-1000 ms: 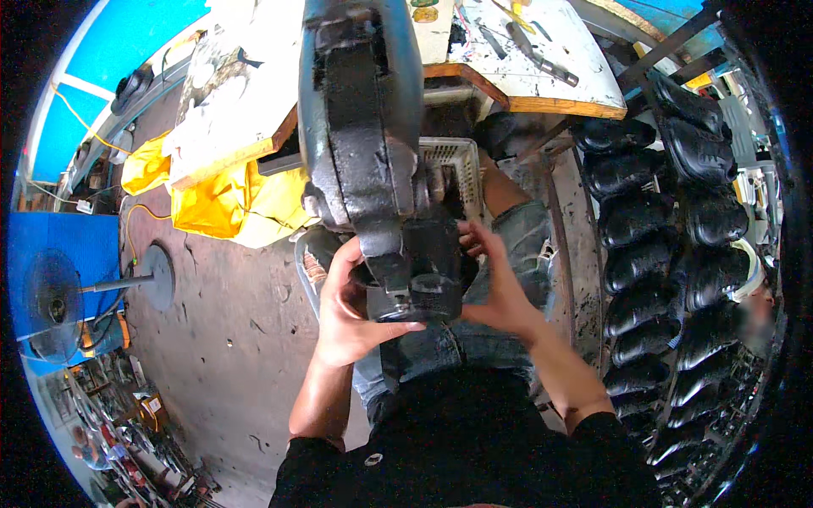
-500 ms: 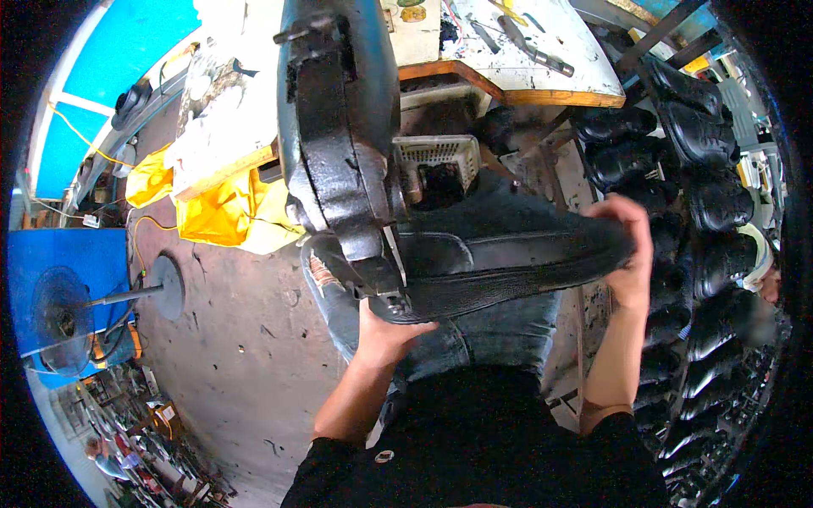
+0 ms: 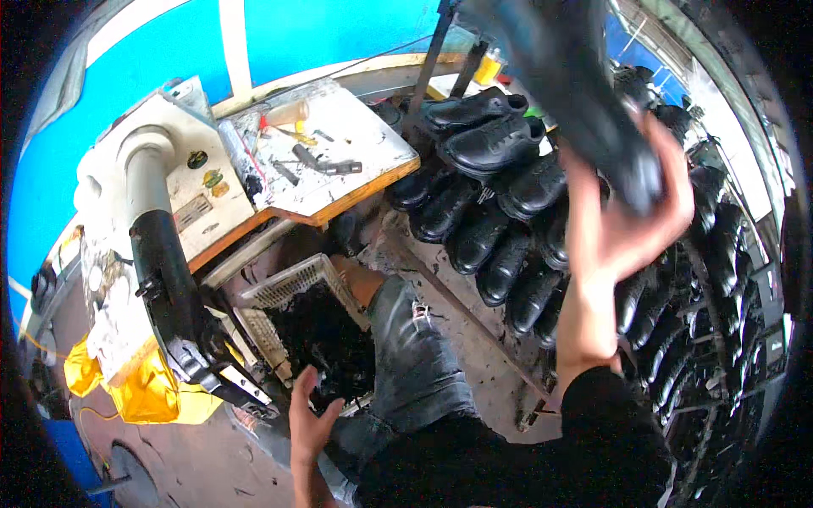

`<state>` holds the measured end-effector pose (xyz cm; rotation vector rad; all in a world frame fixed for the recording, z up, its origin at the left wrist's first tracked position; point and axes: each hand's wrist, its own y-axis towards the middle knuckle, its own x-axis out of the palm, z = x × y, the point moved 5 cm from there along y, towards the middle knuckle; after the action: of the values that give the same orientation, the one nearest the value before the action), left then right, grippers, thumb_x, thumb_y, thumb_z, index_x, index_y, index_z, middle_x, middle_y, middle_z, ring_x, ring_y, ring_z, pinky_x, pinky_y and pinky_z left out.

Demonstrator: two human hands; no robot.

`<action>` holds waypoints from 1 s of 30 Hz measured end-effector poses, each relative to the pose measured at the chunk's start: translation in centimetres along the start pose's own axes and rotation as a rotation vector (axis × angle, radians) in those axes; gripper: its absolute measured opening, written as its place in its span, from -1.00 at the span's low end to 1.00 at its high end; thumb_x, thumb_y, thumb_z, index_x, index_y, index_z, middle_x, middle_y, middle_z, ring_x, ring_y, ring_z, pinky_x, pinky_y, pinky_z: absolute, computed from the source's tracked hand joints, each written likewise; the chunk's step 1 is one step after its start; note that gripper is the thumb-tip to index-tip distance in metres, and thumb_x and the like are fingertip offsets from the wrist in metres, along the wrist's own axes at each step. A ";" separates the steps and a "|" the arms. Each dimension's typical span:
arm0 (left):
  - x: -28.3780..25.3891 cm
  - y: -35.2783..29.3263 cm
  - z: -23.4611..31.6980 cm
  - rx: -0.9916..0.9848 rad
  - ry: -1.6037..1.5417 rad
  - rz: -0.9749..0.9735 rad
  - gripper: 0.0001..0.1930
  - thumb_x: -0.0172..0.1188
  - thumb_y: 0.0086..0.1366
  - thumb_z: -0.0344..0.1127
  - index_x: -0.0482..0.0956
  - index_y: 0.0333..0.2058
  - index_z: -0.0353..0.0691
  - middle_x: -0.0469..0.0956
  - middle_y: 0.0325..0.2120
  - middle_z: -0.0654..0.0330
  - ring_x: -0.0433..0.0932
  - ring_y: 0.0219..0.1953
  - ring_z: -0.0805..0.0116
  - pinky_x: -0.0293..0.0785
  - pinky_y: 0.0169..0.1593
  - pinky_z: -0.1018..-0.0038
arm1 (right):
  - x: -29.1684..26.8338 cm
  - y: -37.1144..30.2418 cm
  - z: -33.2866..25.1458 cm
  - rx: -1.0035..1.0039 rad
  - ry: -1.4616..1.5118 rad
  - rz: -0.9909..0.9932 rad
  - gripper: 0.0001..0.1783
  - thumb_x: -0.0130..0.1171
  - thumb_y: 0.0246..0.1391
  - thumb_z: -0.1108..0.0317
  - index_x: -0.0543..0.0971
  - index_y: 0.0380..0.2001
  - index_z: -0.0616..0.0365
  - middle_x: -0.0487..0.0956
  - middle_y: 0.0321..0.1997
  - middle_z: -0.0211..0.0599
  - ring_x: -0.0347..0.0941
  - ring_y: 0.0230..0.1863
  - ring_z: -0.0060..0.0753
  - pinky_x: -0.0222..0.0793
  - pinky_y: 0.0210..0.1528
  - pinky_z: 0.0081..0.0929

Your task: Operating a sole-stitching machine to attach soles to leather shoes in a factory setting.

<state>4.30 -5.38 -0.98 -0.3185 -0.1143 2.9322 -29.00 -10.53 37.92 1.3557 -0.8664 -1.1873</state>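
Observation:
A black shoe [image 3: 572, 80], smeared by motion, is raised at the upper right. My right hand [image 3: 627, 216] grips one end of it, thumb and fingers on opposite sides. Low in the middle, my left hand [image 3: 312, 423] holds nothing, its thumb and fingers apart. It is nearest to a pale plastic crate [image 3: 288, 281] of black scraps [image 3: 318, 334]. Left of that hand is the black working end of a post-like machine arm [image 3: 169, 288], with no shoe on it.
Rows of black shoes [image 3: 495, 144] fill the right side. Hand tools [image 3: 326, 165] lie on a white, wood-edged worktable [image 3: 373, 127]. A yellow cloth or bag [image 3: 161, 394] hangs under the machine table. A metal bar [image 3: 466, 313] runs along the floor beside my leg.
The shoe has left the machine arm and moved up and right in my right hand. My left hand has let go of it. The view has swung right.

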 end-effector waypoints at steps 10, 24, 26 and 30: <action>3.2 0.3 1.9 -0.024 -0.099 -0.166 -0.40 0.39 0.20 -0.42 0.42 0.22 -0.34 0.53 0.14 0.02 0.51 0.17 0.19 0.41 0.22 0.34 | 11.7 5.9 14.3 -0.166 -0.540 -0.511 -0.47 0.40 -0.05 0.27 0.53 0.03 0.07 0.62 -0.06 -0.11 0.55 -0.02 0.05 0.46 0.06 -0.14; 3.8 0.0 3.9 -0.053 -0.140 -0.219 -0.46 0.33 0.26 -0.41 0.43 0.20 -0.34 0.56 0.12 0.03 0.52 0.18 0.23 0.38 0.24 0.36 | -0.7 2.3 8.3 0.017 -0.568 -0.253 -0.52 0.34 0.09 0.31 0.52 0.10 0.07 0.60 0.01 -0.14 0.48 0.05 0.00 0.36 0.16 -0.19; 3.8 -0.1 4.1 -0.073 -0.218 -0.200 -0.45 0.33 0.27 -0.40 0.41 0.21 -0.33 0.55 0.13 0.04 0.51 0.19 0.24 0.37 0.25 0.36 | 0.0 1.1 6.0 -0.187 -0.493 -0.247 -0.49 0.36 0.07 0.33 0.53 0.11 0.10 0.60 0.03 -0.15 0.48 0.06 -0.01 0.31 0.21 -0.19; 4.3 0.4 4.2 -0.039 -0.244 -0.211 -0.45 0.32 0.28 -0.39 0.40 0.22 -0.32 0.55 0.13 0.04 0.51 0.19 0.27 0.36 0.27 0.36 | -1.7 1.1 7.2 0.010 -0.490 -0.097 -0.50 0.37 0.12 0.23 0.55 0.09 0.18 0.62 0.01 -0.05 0.53 0.04 -0.01 0.36 0.18 -0.20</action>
<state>-0.80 -5.18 2.22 0.0464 -0.2246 2.7481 -36.25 -10.89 39.88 1.1390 -1.1570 -1.6291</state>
